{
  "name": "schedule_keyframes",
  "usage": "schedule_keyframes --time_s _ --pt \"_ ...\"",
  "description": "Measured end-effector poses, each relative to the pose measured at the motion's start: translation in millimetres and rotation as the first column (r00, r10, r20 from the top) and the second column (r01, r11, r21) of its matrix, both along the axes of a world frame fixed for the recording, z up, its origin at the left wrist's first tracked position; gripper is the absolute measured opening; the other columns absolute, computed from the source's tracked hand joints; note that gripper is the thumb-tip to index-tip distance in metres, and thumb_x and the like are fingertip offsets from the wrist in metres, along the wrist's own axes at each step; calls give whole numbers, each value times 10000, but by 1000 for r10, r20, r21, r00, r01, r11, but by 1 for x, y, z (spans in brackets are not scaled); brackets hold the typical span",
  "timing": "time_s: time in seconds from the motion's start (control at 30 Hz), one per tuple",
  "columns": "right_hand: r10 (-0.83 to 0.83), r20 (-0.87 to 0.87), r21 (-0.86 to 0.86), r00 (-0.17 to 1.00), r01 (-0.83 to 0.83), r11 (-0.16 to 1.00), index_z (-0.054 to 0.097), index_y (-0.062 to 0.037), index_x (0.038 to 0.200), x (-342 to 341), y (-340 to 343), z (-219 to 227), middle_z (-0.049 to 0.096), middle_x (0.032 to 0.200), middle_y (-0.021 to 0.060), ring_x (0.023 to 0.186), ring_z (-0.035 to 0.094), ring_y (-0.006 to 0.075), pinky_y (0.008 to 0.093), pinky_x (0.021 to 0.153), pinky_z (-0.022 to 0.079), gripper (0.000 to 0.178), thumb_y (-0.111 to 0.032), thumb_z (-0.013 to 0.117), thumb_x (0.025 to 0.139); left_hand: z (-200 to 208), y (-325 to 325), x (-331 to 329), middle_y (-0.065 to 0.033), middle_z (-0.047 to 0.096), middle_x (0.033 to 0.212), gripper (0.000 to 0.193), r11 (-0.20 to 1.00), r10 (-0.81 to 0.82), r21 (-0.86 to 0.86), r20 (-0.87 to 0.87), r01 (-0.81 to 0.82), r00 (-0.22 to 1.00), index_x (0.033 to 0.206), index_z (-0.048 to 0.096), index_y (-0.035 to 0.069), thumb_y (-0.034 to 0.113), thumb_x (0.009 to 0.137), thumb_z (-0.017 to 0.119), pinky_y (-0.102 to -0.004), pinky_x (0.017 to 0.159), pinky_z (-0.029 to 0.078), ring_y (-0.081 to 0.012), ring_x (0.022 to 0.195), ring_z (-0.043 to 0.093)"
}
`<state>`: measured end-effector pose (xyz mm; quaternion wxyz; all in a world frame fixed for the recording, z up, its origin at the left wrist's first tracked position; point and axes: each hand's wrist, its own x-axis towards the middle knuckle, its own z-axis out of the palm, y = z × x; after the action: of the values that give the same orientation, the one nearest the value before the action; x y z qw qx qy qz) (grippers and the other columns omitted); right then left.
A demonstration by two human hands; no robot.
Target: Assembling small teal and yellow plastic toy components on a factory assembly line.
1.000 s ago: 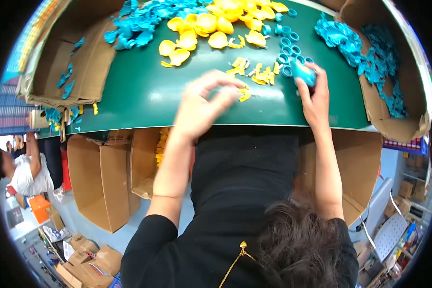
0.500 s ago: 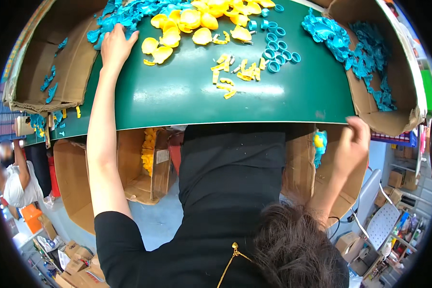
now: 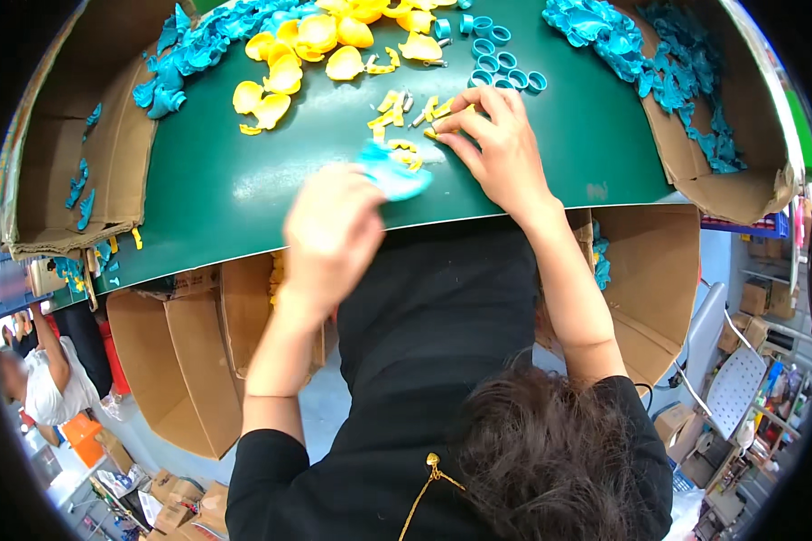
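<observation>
My left hand (image 3: 329, 230), a little blurred, is closed on a thin, curved blue plastic piece (image 3: 401, 178) above the near part of the green table (image 3: 271, 171). My right hand (image 3: 505, 149) pinches a small yellow piece (image 3: 430, 133) between thumb and fingers, low over the table. Beside it lie several loose yellow bits (image 3: 390, 106) and small metal pins (image 3: 408, 101). Farther back are rounded yellow shells (image 3: 345, 63) in a heap. Blue rings (image 3: 506, 61) lie just beyond my right fingers, which partly hide some of them.
A long pile of blue pieces (image 3: 212, 45) runs along the far left, and another blue pile (image 3: 595, 36) spills toward a cardboard box (image 3: 749, 194) at right. Another cardboard box (image 3: 122, 194) stands at left. Open boxes (image 3: 176, 379) sit below the table edge. A person (image 3: 59, 383) works at far left.
My left hand has come back from the far-left blue pile with a blue piece. My right hand has moved from the table's right edge to the yellow bits and pinched one.
</observation>
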<state>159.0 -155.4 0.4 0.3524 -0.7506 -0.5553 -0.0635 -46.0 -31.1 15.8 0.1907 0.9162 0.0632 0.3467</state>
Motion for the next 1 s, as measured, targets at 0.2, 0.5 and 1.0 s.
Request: schedule_keyframes --time_s 0.2,0.5,1.0 --pt "-95 -232 174 968 137 975 691 -44 1002 4 -23 -1 631 927 62 778 581 164 285 719 486 116 -16 666 891 -18 -43 27 -92 641 992 285 983 -87 154 -115 104 990 956 658 39 28 673 693 -425 890 540 -309 1023 615" --pt "-186 -213 147 959 220 964 732 11 967 -17 -78 -7 710 909 106 820 681 168 278 710 531 121 37 703 852 -16 -53 37 -97 666 1061 303 984 -69 147 -221 104 973 1005 685 30 46 702 676 -375 870 554 -294 1030 623" --pt "-159 0 102 987 158 982 705 -47 885 -45 -55 -12 698 842 48 831 598 247 346 758 484 140 -40 771 762 -19 -50 39 -120 671 1072 286 985 -124 90 -206 145 971 1000 666 -5 24 715 674 -360 860 564 -290 1056 634"
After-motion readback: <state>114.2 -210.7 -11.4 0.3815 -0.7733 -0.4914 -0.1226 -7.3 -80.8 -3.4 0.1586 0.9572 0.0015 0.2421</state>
